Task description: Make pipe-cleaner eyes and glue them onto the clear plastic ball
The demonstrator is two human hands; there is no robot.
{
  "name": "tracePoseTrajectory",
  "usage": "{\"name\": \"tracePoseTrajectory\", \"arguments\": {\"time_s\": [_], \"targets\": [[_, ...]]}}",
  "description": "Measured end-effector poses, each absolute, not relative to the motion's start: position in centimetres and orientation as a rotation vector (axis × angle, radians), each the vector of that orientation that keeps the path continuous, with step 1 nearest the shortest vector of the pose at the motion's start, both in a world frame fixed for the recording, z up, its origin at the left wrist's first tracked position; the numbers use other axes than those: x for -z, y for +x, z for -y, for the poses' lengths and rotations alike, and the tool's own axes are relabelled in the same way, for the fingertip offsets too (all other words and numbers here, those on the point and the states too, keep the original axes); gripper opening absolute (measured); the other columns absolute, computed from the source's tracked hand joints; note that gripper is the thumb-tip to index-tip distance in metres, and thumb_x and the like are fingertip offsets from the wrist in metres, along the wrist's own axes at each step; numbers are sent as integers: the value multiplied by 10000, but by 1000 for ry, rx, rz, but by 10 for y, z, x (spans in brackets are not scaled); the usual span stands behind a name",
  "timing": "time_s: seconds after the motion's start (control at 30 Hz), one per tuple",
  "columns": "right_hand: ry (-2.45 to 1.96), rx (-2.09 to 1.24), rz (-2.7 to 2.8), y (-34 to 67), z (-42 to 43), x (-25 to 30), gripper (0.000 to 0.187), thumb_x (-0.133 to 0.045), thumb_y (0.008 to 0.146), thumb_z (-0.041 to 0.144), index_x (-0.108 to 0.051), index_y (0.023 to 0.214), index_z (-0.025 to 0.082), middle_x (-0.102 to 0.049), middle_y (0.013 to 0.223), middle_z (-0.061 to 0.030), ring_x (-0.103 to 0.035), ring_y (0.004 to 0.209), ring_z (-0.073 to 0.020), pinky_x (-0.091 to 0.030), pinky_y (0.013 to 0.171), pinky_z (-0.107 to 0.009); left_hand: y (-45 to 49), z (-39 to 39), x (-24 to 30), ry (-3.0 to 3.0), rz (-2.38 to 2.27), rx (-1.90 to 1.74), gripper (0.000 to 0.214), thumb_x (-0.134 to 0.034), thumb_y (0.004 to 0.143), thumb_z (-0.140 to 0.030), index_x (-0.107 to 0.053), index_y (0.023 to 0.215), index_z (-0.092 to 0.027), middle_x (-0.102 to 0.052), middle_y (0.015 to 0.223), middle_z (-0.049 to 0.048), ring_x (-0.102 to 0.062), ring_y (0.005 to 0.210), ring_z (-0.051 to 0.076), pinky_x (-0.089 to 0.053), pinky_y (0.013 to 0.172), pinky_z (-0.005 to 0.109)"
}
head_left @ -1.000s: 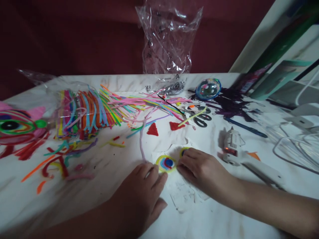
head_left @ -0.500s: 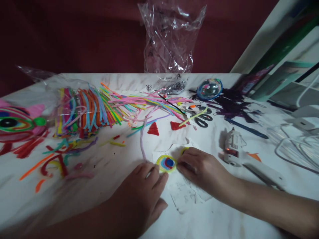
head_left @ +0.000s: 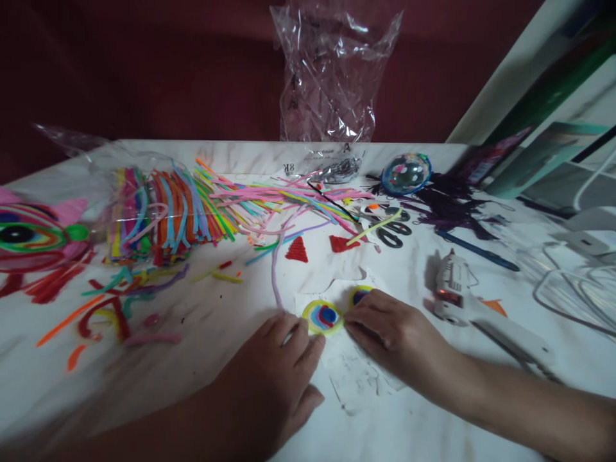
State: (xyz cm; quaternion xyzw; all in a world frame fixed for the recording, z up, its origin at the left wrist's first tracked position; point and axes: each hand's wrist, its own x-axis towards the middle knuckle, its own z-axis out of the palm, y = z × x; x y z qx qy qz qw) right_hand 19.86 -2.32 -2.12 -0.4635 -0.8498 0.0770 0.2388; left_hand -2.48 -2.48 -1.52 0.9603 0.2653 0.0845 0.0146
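Note:
A round coiled pipe-cleaner disc with a yellow rim and a blue and red centre lies on a white paper cutout on the table. My left hand rests palm down to its left, fingers stretched out and touching the disc's edge. My right hand lies on the paper at the disc's right, fingers curled down and pressed on the paper. A second yellow-rimmed disc peeks out just beyond my right fingers. A lilac pipe cleaner runs from my left fingertips toward the pile.
A clear bag of coloured pipe cleaners spreads across the left middle. Two red triangles, scissors, a white glue gun, a blue pen, a glittery ball and dark fibres lie behind. An upright plastic bag stands at the back.
My right hand has slid slightly back, uncovering more of the second disc. My left hand and the first disc have stayed put.

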Motion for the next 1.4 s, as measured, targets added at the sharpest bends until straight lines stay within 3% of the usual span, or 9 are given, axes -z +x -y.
{"name": "tracePoseTrajectory", "arguments": {"time_s": [0.5, 0.9, 1.23, 1.4], "targets": [[-1177, -278, 2315, 199, 28, 25, 193, -457, 913, 137, -615, 803, 150, -563, 779, -78, -523, 736, -189, -476, 625, -320, -23, 24, 13, 2978, -853, -214, 481, -582, 821, -364, -534, 1216, -94, -610, 1126, 154, -516, 1039, 294, -435, 930, 464], [-1188, -183, 2399, 201, 27, 25, 241, -433, 922, 155, -673, 916, 127, -561, 756, -83, -522, 709, -192, -475, 596, -313, -25, 25, 15, 2985, -846, -219, 475, -595, 811, -354, -537, 1207, -97, -609, 1129, 157, -527, 1033, 297, -444, 925, 464], [-1100, 104, 2595, 201, 32, 22, 317, -353, 927, 114, -663, 965, 63, -607, 796, -128, -534, 774, -259, -513, 649, -416, -25, 27, 15, 2995, -859, -217, 428, -591, 812, -345, -555, 1170, -115, -609, 1125, 151, -522, 1036, 295, -438, 925, 462], [-1121, 85, 2589, 201, 32, 22, 276, -389, 920, 122, -659, 964, 85, -602, 783, -111, -534, 772, -246, -512, 662, -397, -26, 27, 18, 2983, -878, -232, 438, -593, 807, -357, -541, 1179, -132, -595, 1133, 143, -501, 1046, 290, -428, 932, 455]]}}
